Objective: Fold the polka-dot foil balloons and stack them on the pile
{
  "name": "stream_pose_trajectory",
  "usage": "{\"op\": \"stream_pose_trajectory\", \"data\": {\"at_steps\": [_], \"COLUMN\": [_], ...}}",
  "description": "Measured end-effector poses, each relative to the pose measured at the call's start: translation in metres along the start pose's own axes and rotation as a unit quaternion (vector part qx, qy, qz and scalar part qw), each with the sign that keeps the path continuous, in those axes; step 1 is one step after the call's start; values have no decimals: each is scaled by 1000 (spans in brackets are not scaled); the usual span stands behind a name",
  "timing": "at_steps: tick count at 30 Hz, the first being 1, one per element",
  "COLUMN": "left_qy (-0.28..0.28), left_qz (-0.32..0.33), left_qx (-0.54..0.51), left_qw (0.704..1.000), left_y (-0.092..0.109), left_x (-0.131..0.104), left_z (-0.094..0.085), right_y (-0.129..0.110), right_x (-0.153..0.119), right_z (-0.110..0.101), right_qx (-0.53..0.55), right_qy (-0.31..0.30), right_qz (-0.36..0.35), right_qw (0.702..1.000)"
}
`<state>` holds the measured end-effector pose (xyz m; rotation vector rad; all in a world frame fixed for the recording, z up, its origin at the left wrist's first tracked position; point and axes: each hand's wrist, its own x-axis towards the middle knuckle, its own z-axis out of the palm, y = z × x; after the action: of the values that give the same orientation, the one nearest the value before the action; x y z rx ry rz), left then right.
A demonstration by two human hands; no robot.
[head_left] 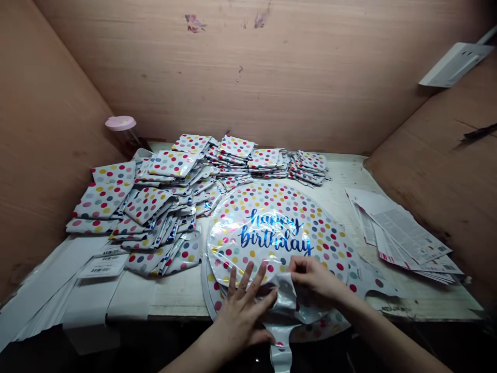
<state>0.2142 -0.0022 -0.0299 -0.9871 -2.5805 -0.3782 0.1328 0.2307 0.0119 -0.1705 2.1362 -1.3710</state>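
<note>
Flat round foil balloons with colored dots lie stacked at the table's front, the top balloon (274, 235) reading "happy birthday" in blue. My left hand (246, 305) rests on its lower left part, fingers spread. At the lower right part, my right hand (310, 274) pinches a raised edge of the foil between thumb and fingers. Between my hands the silvery underside of the foil is turned up. A neck strip (281, 347) hangs past the table's front edge, near my left thumb.
Folded dotted balloons (153, 207) are heaped at left and along the back. White cards and strips (103, 265) lie front left, printed sheets (407, 233) at right. A pink-lidded container (121, 123) stands back left. Board walls (272, 77) surround the table (174, 300).
</note>
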Motion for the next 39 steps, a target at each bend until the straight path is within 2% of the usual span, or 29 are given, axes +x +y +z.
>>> {"op": "stream_pose_trajectory", "data": {"at_steps": [1, 3, 7, 9, 12, 14, 16, 18, 20, 21, 23, 26, 28, 31, 33, 35, 37, 39], "left_qy": [-3, -24, -89, -95, -94, -112, -145, -162, -156, -150, -135, -122, -118, -99, -76, -42, -7, 13], "left_qz": [6, 18, 34, 11, -54, -77, -96, -105, -96, -90, -83, -74, -78, -127, -165, -189, -185, -154], "left_qx": [19, 33, -13, -44, -42, -24, -10, -3, -6, -9, -14, -29, -46, -49, -31, -10, 1, -1], "left_qw": [1000, 999, 995, 994, 993, 990, 985, 981, 983, 985, 987, 989, 989, 986, 983, 981, 983, 988], "left_y": [-1, -2, -4, -12, -39, -63, -85, -103, -116, -121, -132, -154, -168, -183, -189, -193, -195, -192], "left_x": [-4, -14, -19, -4, 39, 70, 92, 101, 102, 101, 98, 92, 88, 92, 107, 129, 148, 150], "left_z": [5, 11, 1, -10, -20, -14, -2, 10, 16, 16, 11, 1, -4, -9, -19, -42, -77, -119], "right_y": [-8, -27, -62, -74, -84, -85, -78, -60, -31, -16, 12, 38, 45, 43, 31, 8, -20, -45], "right_x": [10, 40, 120, 152, 174, 165, 140, 106, 73, 60, 43, 39, 43, 53, 59, 60, 48, 21], "right_z": [-10, -37, -90, -102, -97, -85, -75, -68, -69, -72, -82, -104, -117, -131, -140, -151, -163, -168], "right_qx": [-81, -232, -327, -357, -383, -399, -418, -441, -466, -486, -512, -532, -529, -512, -507, -500, -490, -492], "right_qy": [36, 110, 221, 253, 295, 319, 309, 245, 143, 91, 96, 149, 167, 182, 196, 236, 299, 340], "right_qz": [-21, -49, -49, -45, -53, -83, -134, -195, -249, -288, -291, -245, -242, -282, -302, -316, -348, -403], "right_qw": [996, 965, 918, 898, 874, 856, 844, 841, 837, 820, 803, 797, 796, 791, 783, 771, 741, 693]}}
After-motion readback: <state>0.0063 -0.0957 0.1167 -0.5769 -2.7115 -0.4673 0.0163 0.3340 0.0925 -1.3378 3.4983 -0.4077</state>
